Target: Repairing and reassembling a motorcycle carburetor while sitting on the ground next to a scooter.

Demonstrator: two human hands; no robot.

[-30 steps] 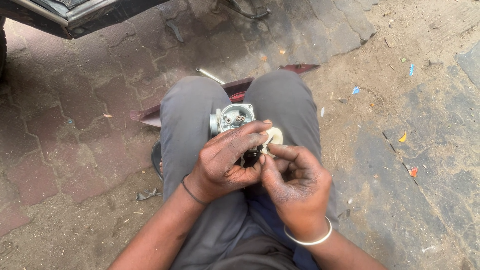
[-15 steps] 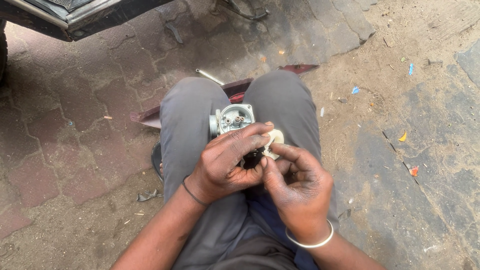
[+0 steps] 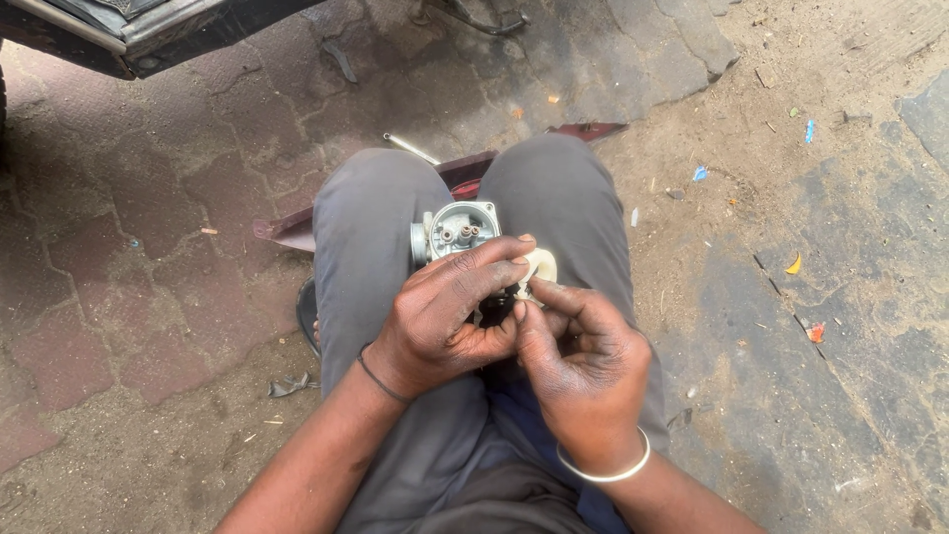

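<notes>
Nearest to us, our right hand [image 3: 583, 381] wears a pale bangle [image 3: 603, 473] at the wrist, and our left hand [image 3: 445, 321] has a thin dark band [image 3: 381, 381] around its wrist. Both hands meet over our lap, between knees clothed in grey trousers [image 3: 366, 227].

Our left hand wraps around a small metal carburettor [image 3: 457, 232], its grip closed on the lower part of the body, with the fingers lying across the front. The upper part of the carburettor stands clear above the knuckles, silvery, with an open chamber showing small brass-coloured posts inside. It sits up between our thighs, just above the two hands.

Our right hand has its thumb and forefinger pinched on a small cream-coloured plastic part [image 3: 540, 265] that touches the carburettor's right side. The other fingers curl into the palm.

Beyond our knees, a dark red flat piece [image 3: 287, 227] pokes out on the ground under our legs. A thin metal rod [image 3: 410, 148] lies on the reddish paving bricks [image 3: 148, 247] just past the left knee. To the right, the ground turns to dusty earth with small coloured scraps [image 3: 796, 264]. At the far upper left, the dark edge of a vehicle [image 3: 148, 30] overhangs the bricks.
</notes>
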